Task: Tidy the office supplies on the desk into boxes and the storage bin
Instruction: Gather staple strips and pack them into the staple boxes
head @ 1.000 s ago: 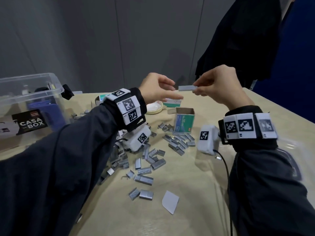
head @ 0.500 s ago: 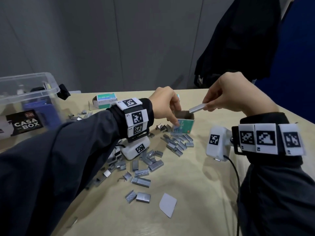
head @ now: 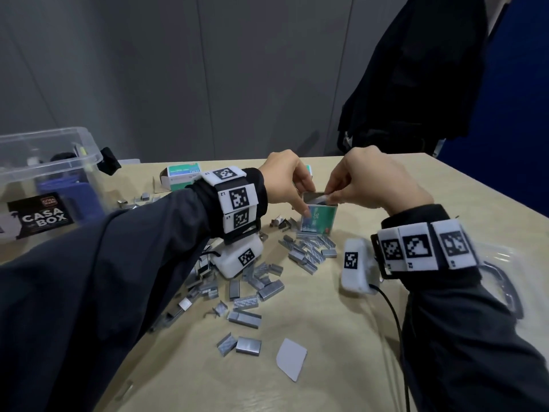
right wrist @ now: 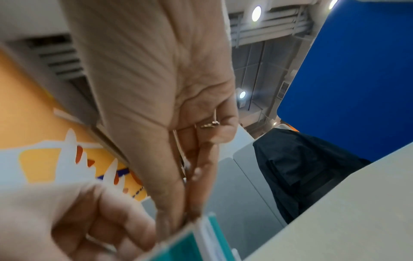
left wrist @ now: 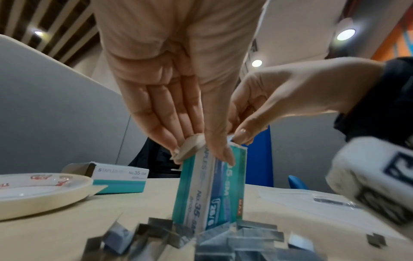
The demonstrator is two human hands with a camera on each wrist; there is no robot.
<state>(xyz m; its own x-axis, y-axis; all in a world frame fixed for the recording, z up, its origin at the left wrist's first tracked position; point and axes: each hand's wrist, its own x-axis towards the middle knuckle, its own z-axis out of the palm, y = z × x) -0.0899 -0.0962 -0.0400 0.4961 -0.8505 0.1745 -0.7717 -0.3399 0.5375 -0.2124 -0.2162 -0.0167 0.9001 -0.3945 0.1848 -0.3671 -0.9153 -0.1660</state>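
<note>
Hiding the staple strip (head: 319,199), right hand (head: 374,182) fingertips enter the staple box (head: 319,217).

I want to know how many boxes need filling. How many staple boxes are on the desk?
2: one upright box held between both hands, one lying box at the desk's far side. Another may be hidden behind the hands.

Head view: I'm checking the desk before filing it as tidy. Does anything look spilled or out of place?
Yes. Loose staple strips lie scattered over the desk beside the upright staple box, outside any box. A small white scrap lies nearby.
</note>
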